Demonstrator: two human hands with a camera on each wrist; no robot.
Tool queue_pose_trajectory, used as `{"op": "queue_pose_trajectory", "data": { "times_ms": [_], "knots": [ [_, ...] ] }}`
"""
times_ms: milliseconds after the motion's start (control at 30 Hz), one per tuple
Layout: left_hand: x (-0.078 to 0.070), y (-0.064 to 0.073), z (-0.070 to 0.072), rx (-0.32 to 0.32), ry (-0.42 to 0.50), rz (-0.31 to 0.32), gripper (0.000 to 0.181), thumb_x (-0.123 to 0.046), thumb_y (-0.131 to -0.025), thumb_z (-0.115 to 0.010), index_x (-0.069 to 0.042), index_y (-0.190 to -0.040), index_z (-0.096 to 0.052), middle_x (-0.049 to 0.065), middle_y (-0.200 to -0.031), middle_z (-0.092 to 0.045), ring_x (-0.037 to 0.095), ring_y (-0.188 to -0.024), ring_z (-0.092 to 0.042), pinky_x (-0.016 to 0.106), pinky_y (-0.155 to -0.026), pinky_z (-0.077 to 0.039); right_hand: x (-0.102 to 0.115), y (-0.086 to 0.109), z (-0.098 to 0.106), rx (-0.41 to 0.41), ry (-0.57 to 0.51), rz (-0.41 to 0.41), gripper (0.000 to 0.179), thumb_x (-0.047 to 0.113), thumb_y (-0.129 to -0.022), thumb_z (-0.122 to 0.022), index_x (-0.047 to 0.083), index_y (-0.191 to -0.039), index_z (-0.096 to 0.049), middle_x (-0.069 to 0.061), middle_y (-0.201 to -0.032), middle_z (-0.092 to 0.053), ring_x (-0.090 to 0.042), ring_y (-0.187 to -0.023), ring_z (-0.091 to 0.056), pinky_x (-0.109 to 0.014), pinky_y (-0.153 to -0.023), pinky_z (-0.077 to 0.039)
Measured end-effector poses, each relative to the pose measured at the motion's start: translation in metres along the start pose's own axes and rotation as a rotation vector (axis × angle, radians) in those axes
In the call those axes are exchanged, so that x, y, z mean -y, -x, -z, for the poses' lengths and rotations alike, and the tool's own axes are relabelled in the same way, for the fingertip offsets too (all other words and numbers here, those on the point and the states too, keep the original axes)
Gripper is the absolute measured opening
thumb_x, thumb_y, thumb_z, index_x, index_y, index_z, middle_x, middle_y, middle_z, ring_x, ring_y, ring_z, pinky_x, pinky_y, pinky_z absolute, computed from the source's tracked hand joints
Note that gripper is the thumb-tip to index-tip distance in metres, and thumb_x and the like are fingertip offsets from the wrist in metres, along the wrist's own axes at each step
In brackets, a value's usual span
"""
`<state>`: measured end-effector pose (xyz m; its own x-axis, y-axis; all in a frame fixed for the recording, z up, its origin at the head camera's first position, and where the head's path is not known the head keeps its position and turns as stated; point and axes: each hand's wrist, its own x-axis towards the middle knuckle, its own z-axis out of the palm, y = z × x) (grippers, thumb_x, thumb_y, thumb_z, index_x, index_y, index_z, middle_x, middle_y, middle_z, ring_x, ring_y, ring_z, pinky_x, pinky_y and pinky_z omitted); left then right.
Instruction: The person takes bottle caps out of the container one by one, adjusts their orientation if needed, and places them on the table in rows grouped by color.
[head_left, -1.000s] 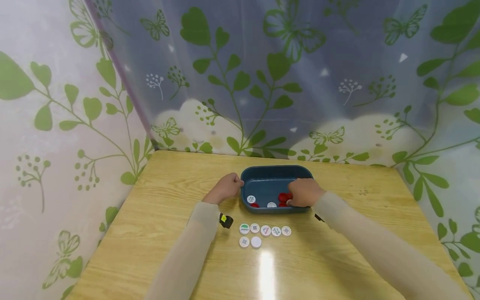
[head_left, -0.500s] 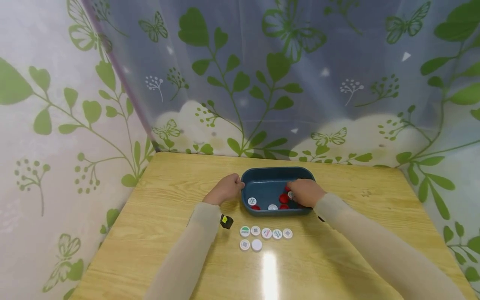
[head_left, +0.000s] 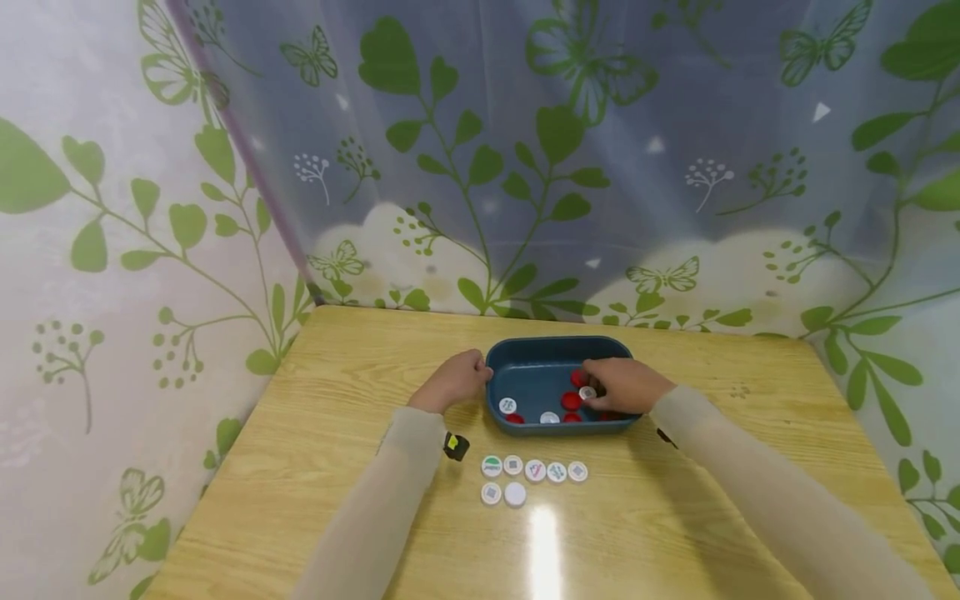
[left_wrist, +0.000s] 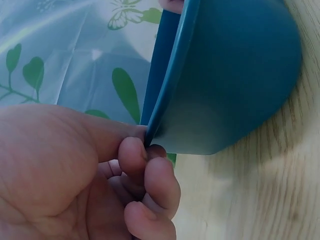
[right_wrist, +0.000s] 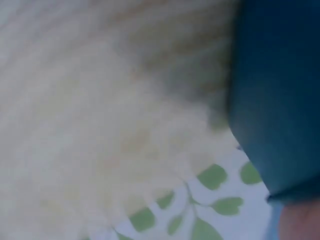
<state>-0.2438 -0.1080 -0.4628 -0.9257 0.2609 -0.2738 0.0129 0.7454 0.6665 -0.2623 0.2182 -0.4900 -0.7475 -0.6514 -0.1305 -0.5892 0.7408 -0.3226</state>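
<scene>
Disc point(head_left: 587, 392) pinched, right side of tray point(head_left: 562, 430)!

Right hand point(head_left: 626, 386) reaches in, fingertips gripping that flat white round; left hand point(head_left: 453, 381), fingers curled, pinches the tray's left edge. It's smooth, blue, rounded at the corners; red discs point(head_left: 572, 401) inside, white discs point(head_left: 535, 472) rowed nearer on grained table point(head_left: 360, 350).

Room opens above the tray point(head_left: 562, 429); its walls point(head_left: 551, 352) block sideways passage.

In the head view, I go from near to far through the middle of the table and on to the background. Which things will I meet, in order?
Plain white disc with the square-marked disc beside it → row of five printed white discs → dark blue oblong tray → leaf-and-butterfly curtain.
</scene>
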Motion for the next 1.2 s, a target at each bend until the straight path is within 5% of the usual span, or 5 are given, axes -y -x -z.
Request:
{"op": "queue_pose_trajectory", "data": {
  "times_ms": [433,800,1067,1200],
  "knots": [
    [-0.009,0.001,-0.002,-0.009,-0.092,-0.024,0.024,-0.025,-0.11,-0.051,-0.009,-0.092,-0.051,0.004,-0.081,-0.046,0.02,-0.075,-0.049,0.034,-0.068,-0.04,0.0,0.007,-0.003,-0.15,0.028,0.037,0.009,0.031,-0.092,-0.08,0.026,-0.092,-0.072,0.013,-0.085,-0.059,-0.004,-0.07,-0.05,-0.029,-0.066,-0.046],
    [-0.004,0.001,-0.003,-0.007,-0.025,0.017,0.026,-0.024,-0.11,-0.05,-0.009,-0.09,-0.05,0.005,-0.081,-0.046,0.02,-0.071,-0.046,0.033,-0.065,-0.038,0.007,0.004,-0.008,-0.183,0.061,0.03,0.008,0.026,-0.095,-0.076,0.021,-0.098,-0.072,0.01,-0.087,-0.061,-0.006,-0.07,-0.051,-0.031,-0.065,-0.047],
    [-0.002,0.004,-0.005,-0.023,-0.031,0.028,0.026,-0.025,-0.11,-0.05,-0.009,-0.09,-0.05,0.005,-0.081,-0.046,0.02,-0.071,-0.047,0.033,-0.065,-0.038,0.003,0.002,-0.013,-0.2,0.019,0.005,0.008,0.023,-0.095,-0.073,0.02,-0.102,-0.07,0.008,-0.091,-0.06,-0.007,-0.072,-0.05,-0.032,-0.066,-0.046],
    [-0.004,0.004,-0.008,-0.048,-0.03,0.024,0.026,-0.024,-0.11,-0.049,-0.009,-0.089,-0.051,0.005,-0.081,-0.047,0.021,-0.072,-0.049,0.033,-0.066,-0.038,0.001,0.005,-0.013,-0.269,-0.085,-0.029,0.014,0.02,-0.097,-0.072,0.015,-0.109,-0.07,0.004,-0.096,-0.064,-0.01,-0.075,-0.055,-0.036,-0.069,-0.05]
  ]
}}
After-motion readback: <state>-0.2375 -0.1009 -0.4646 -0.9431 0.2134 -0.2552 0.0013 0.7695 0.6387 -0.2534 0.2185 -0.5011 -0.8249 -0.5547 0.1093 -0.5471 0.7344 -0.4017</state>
